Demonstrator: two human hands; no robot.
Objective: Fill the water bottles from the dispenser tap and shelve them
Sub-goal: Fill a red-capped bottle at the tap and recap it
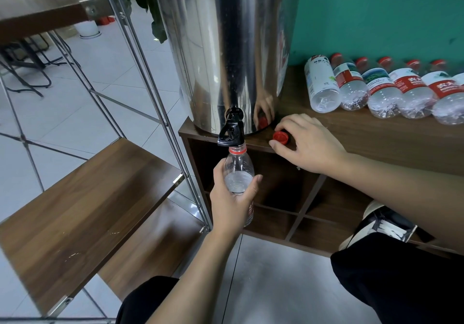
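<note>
At frame centre a dispenser (pixel 226 47) is set on a cabinet (pixel 376 142), its tap (pixel 231 127) directly above a bottle (pixel 238 173) (held upright). A cap (pixel 280 137) lies right of the tap. Bottles (pixel 376 87) are laid in a row at upper right; shelves (pixel 88 198) fill the lower left.
</note>
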